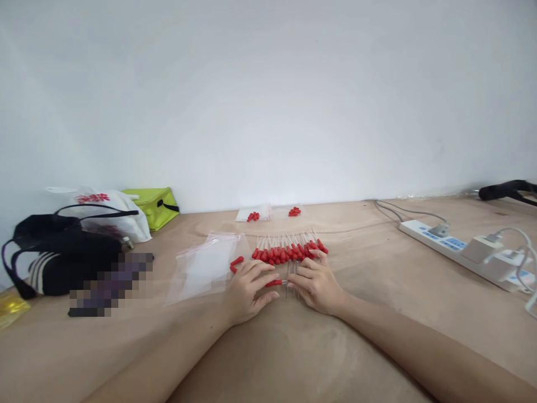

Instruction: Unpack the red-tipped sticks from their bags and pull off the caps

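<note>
A row of glass droppers with red rubber bulbs point(289, 251) lies on the wooden table point(377, 280) just beyond my hands. My left hand point(248, 288) rests on the table with fingers bent, its fingertips on a red-bulbed dropper point(274, 283) lying sideways. My right hand point(315, 282) meets it from the right, fingers curled at the dropper's glass end beside a few clear glass tubes point(291, 271). Two loose red bulbs point(236, 262) lie beside my left hand. A stack of clear zip bags point(205, 266) is to the left.
Small bags holding red bulbs point(268, 212) lie near the wall. At left are a black bag point(54, 252), a white plastic bag point(109, 215) and a green pouch point(153, 206). A white power strip point(457, 246) with chargers and cables lies on the right.
</note>
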{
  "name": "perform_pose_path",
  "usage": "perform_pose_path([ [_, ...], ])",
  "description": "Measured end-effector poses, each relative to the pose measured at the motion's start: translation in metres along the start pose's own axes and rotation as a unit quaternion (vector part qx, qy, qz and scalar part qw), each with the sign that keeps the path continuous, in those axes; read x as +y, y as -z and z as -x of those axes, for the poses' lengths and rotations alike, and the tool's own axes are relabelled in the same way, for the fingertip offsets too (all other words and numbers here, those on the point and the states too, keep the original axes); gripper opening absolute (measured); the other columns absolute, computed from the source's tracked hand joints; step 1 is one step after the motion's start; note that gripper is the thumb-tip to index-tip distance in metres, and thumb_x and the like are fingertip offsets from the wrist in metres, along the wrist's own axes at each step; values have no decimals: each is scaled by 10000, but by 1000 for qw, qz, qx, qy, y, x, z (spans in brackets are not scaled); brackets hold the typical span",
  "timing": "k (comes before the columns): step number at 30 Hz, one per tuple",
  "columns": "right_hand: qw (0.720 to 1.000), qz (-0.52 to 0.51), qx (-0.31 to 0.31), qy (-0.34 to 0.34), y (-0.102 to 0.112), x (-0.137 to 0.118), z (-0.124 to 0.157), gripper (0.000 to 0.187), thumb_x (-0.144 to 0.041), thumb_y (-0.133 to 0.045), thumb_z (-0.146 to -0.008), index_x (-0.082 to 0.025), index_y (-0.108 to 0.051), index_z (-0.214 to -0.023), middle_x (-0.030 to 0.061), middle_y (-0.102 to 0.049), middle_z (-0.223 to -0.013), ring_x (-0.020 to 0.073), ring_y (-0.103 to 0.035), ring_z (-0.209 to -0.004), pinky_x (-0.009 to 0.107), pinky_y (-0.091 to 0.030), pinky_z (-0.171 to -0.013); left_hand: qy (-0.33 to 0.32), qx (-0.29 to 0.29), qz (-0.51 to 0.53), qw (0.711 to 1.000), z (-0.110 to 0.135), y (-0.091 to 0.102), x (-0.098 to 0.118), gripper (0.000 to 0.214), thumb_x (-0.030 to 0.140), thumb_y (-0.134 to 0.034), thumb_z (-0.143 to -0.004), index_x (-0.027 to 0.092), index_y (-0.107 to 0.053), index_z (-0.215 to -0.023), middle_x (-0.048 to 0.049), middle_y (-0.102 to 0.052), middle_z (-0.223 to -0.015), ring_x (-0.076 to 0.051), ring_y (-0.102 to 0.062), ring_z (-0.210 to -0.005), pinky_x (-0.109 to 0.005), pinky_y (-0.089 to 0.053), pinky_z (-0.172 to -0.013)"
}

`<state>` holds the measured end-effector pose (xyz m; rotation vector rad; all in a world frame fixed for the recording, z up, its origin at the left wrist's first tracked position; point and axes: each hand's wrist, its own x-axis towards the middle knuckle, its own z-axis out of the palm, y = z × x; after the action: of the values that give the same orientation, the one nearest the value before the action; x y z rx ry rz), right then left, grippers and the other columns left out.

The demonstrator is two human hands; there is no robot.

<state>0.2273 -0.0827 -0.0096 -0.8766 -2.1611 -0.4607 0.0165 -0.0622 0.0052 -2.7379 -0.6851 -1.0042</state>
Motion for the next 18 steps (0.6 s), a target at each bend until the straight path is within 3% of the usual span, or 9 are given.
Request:
perform_pose_path([
  [6, 1000, -9, -6, 9, 1, 0, 0, 181, -218, -447, -816, -216, -613, -745, -25, -527, -541, 122, -404, -661, 397, -184, -870, 8, 9, 7, 1000, -7, -2, 6, 125, 238, -505, -821, 195, -594, -745, 16, -649, -732, -143, -537, -748, -336, -338, -777],
  [18, 999, -3, 27, 41, 7, -3, -1, 165, -207, -457, -803, -182, -553, -672, -40, -495, -495, 110, -356, -614, 383, -207, -833, -8, 16, 2, 1000, -6, 3, 10, 142, 174, -481, -810, 180, -558, -691, 23, -626, -680, -134, -520, -698, -367, -312, -812],
])
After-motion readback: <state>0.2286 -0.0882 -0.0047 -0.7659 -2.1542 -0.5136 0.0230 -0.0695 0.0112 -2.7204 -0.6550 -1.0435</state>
